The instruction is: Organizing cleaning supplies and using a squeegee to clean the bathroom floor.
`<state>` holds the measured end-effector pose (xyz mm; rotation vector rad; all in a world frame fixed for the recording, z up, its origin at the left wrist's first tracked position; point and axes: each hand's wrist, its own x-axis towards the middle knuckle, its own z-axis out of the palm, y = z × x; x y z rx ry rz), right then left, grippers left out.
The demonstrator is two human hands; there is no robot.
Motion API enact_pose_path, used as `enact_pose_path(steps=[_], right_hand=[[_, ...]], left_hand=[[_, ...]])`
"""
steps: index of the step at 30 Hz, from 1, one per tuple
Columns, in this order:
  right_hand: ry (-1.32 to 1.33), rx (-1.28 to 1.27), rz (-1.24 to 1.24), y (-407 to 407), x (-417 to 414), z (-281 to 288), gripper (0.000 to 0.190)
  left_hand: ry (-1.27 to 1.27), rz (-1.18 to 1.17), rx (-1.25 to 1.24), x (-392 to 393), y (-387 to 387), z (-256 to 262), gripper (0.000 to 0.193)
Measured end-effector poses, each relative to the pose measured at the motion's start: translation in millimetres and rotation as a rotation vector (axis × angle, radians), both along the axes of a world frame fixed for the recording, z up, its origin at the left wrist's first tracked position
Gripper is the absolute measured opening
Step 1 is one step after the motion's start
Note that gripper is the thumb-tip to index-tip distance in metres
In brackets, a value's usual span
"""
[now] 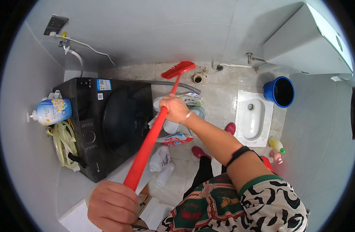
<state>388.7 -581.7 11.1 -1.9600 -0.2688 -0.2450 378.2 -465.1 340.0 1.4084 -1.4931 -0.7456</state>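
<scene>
A red long-handled floor brush point(150, 139) slants across the view, its bristled head point(179, 69) at the foot of the far wall. My left hand point(113, 204) is wrapped around the top end of the handle, close to the camera. Farther down, my right hand point(174, 108) grips the handle nearer the head. Right of the brush head, a round drain opening point(197, 79) has dark dirt around it on the wet tiled floor point(218, 84). Whether the bristles press on the floor or the wall cannot be told.
A dark front-loading washing machine point(122, 116) stands left, a laundry bottle point(54, 111) on it. A grey hose point(177, 84), plastic jugs point(160, 159) and bags point(176, 139) lie beside it. A squat toilet point(267, 116), blue bucket point(268, 91) and small bottles point(276, 144) are right.
</scene>
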Motion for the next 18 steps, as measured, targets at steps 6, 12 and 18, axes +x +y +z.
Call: enact_pose_path(steps=[6, 12, 18], right_hand=[[0.105, -0.023, -0.249, -27.8, -28.2, 51.4, 0.009], [0.036, 0.025, -0.122, -10.3, -11.8, 112.7, 0.008], [0.186, 0.076, 0.038, -5.4, 35.3, 42.3, 0.01]], left_hand=[[0.185, -0.105, -0.135, 5.7, -25.3, 41.7, 0.029], [0.117, 0.252, -0.441, -22.1, -28.9, 94.6, 0.029], [-0.279, 0.433, -0.081, -12.8, -70.4, 34.0, 0.029]])
